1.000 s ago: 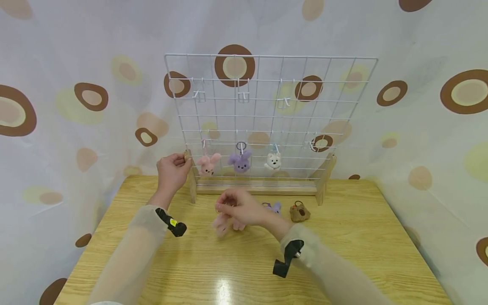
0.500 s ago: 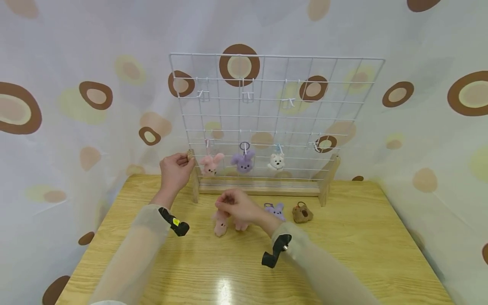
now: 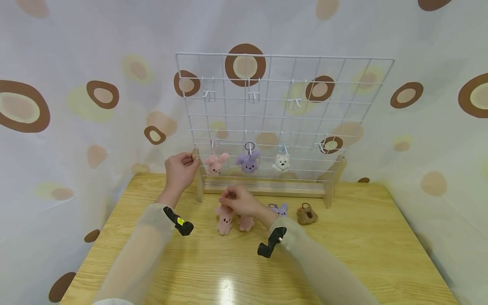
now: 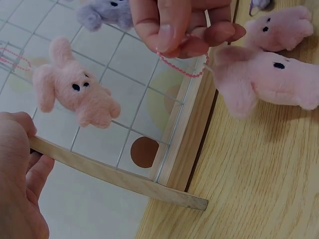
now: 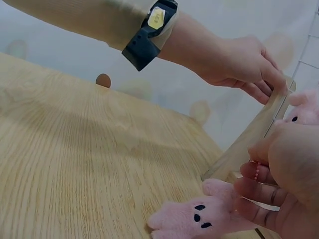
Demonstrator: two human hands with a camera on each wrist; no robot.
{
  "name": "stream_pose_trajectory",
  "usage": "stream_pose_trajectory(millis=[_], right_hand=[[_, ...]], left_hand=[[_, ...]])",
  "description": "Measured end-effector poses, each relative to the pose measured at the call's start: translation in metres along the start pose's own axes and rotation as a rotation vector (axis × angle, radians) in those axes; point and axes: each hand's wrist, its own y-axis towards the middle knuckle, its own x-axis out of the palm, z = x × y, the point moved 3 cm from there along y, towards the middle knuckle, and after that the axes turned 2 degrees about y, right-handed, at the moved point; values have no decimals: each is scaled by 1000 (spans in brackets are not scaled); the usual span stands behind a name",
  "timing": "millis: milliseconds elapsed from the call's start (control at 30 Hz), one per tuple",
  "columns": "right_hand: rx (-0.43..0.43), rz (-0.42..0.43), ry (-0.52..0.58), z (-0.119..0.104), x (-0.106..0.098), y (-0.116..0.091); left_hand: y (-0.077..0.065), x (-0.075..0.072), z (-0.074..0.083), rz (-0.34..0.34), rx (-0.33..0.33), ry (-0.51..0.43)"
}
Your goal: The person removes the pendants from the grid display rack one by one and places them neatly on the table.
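Note:
My left hand [image 3: 180, 171] grips the wooden side post [image 4: 119, 172] of a white wire grid rack [image 3: 284, 57], near the post's top. In front of the rack, my right hand [image 3: 242, 201] pinches a pink bead chain [image 4: 184, 72] between thumb and fingers. From that chain hangs a pink plush bunny keychain [image 3: 225, 220], close over the table. A second pink plush keychain [image 3: 245, 223] is beside it, partly behind my right hand. On the rack's lower hooks hang a pink bunny [image 3: 215, 165], a purple bunny [image 3: 248, 163] and a white bear-like plush [image 3: 281, 162].
Right of my right hand, a purple plush keychain [image 3: 282, 210] and a brown plush keychain [image 3: 307, 215] lie on the wooden table [image 3: 362, 250]. The grid's upper hooks [image 3: 253, 96] and a lower right hook [image 3: 321, 147] carry nothing.
The pink bunny on the chain has swung and turned, its face now showing toward the head camera. Both hands keep nearly the same places at the rack, while the head view has shifted.

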Motion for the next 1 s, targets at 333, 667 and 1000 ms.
stream_pose_trajectory(millis=[333, 667, 1000], right_hand=[[21, 25, -146, 12, 0, 8], [34, 58, -162, 21, -5, 7], [7, 80, -41, 12, -25, -17]], left_hand=[[-1, -1, 2, -3, -4, -4], [-1, 1, 2, -2, 1, -17], [-1, 1, 1, 13, 6, -7]])
